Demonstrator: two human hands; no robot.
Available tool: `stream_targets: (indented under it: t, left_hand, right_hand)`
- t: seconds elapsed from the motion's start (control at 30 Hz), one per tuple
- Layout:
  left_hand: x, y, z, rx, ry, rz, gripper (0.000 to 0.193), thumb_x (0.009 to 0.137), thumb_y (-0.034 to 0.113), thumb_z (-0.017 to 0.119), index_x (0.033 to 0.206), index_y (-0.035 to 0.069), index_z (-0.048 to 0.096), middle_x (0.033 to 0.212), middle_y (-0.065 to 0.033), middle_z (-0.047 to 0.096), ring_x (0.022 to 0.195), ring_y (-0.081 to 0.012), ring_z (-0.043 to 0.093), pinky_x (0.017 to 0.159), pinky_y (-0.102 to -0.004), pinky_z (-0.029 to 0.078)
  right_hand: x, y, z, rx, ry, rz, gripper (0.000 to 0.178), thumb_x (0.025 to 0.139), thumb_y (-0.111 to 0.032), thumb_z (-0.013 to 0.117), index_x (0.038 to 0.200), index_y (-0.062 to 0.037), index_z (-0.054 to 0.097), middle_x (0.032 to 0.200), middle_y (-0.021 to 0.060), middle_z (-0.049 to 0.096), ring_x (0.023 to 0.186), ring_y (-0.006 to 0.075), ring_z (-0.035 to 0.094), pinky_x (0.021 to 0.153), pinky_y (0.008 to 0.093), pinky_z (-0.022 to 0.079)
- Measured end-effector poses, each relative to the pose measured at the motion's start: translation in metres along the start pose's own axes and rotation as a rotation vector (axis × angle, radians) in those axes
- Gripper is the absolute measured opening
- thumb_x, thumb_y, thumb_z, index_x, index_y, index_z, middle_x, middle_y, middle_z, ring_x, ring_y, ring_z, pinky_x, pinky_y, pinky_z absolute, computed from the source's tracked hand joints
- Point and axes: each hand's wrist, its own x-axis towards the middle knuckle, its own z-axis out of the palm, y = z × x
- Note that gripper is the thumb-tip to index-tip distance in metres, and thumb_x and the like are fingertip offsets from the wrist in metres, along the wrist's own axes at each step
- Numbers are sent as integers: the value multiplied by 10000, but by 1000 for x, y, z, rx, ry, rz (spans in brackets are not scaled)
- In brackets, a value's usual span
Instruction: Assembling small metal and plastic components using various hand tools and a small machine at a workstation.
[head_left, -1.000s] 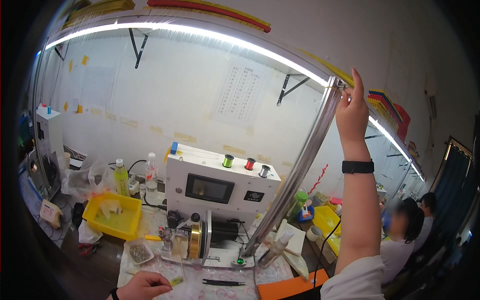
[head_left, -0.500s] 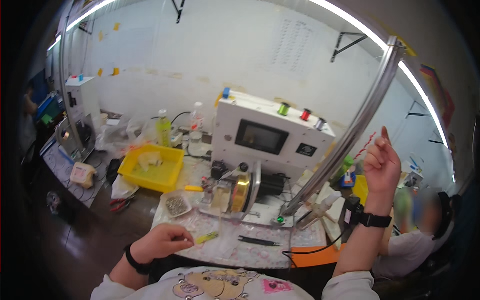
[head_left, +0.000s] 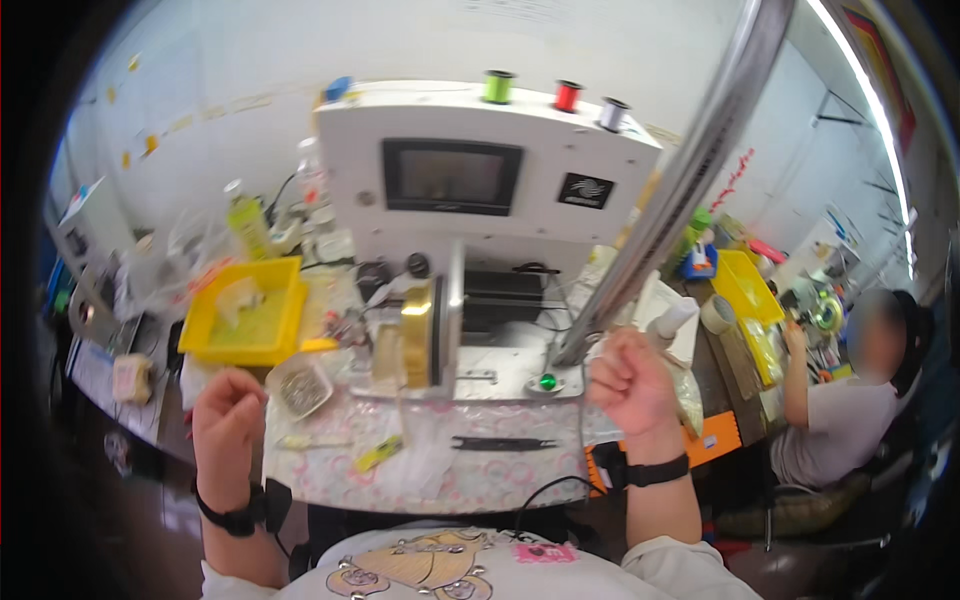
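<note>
My left hand (head_left: 230,420) is raised beside a small white dish (head_left: 300,386) of small metallic pieces, its fingers curled together. My right hand (head_left: 635,385) is held up in a loose fist near a white conical bottle tip (head_left: 675,318). What either hand holds, if anything, is too small or hidden. Between them stands a white machine (head_left: 500,225) with a dark screen and a gold-rimmed wheel (head_left: 416,338). On the patterned mat in front lie a yellow-green small item (head_left: 378,453) and black tweezers (head_left: 503,443).
A yellow tray (head_left: 240,353) and a bottle of yellow-green liquid (head_left: 248,225) stand at left. Green, red and white spools (head_left: 568,97) sit on the machine. A metal pole (head_left: 680,170) slants up on the right. Farther right, a person (head_left: 845,420) sits at the bench.
My left hand has moved from beside the yellow-green item to beside the dish. My right hand has come down and inward, its fingers now curled. The view has shifted closer to the machine.
</note>
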Motion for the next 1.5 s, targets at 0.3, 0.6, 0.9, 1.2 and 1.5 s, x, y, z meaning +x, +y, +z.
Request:
stream_targets:
  t: [0.3, 0.6, 0.9, 1.2, 1.5]
  left_hand:
    - [38, 6, 80, 128, -388, -169, 106, 728, 55, 647, 794, -4, 589, 698, 26, 531, 618, -30, 426, 569, -168, 321]
    - [22, -7, 68, 72, -438, -250, 82, 746, 49, 619, 799, -1, 581, 722, 17, 551, 649, -37, 449, 598, -175, 342]
    - [23, -21, 74, 93, -429, -309, 98, 734, 45, 633, 803, -6, 585, 743, 1, 569, 667, -44, 469, 616, -177, 356]
    - [39, -33, 102, 188, -485, -349, 107, 742, 50, 633, 807, -22, 587, 689, 19, 530, 576, -24, 414, 529, -165, 305]
    - [46, -49, 100, 122, -469, -383, 140, 747, 59, 651, 816, -45, 589, 712, -18, 573, 550, -24, 406, 512, -172, 301]
  right_hand:
    - [6, -10, -37, 8, 0, -42, 100, 875, -200, 540, 850, -103, 531, 633, -46, 300, 544, 72, 294, 455, 195, 242]
    - [1, 12, -58, 26, 234, -94, 48, 875, -113, 506, 846, -75, 509, 632, -41, 331, 540, 67, 315, 443, 190, 241]
    - [8, 21, -62, -18, 414, -99, 76, 885, -148, 522, 848, -83, 531, 584, -62, 317, 492, 50, 286, 406, 182, 218]
    - [10, 21, -63, 41, 461, -77, 30, 870, -98, 521, 877, -92, 492, 595, -63, 318, 502, 43, 280, 423, 189, 217]
    - [11, 21, -63, 104, 469, -85, 44, 859, -77, 529, 871, -103, 496, 618, -50, 352, 505, 44, 290, 425, 196, 227]
